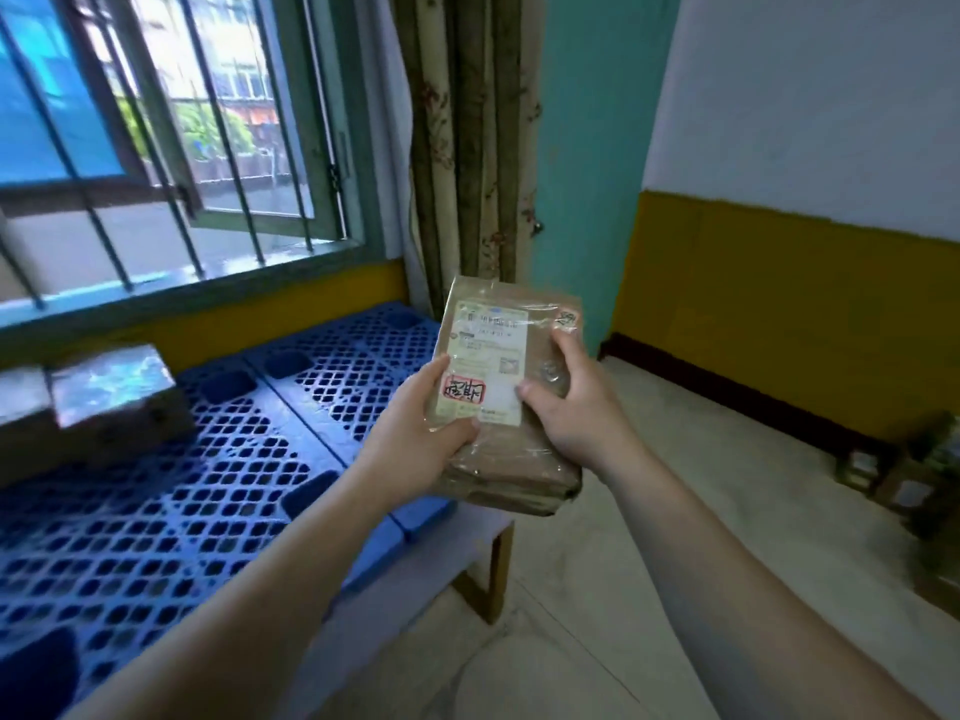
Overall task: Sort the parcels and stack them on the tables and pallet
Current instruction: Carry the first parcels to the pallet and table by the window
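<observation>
I hold a small brown cardboard parcel point(519, 444), taped over and bearing a white shipping label with a red stamp, up in front of me. My left hand point(421, 433) grips its lower left edge, thumb on the label. My right hand point(566, 402) grips its right side, fingers curled over the top face. The parcel hangs above the right end of a blue plastic grid pallet point(208, 480), which lies on a low white table point(415, 579). A taped cardboard box point(104, 402) stands on the pallet at the left.
A barred window runs along the wall behind the pallet, with a patterned curtain point(467, 148) hanging at its right. Pale floor point(675, 511) stretches to the right. Several small boxes point(904, 475) lie on the floor against the yellow wall at the far right.
</observation>
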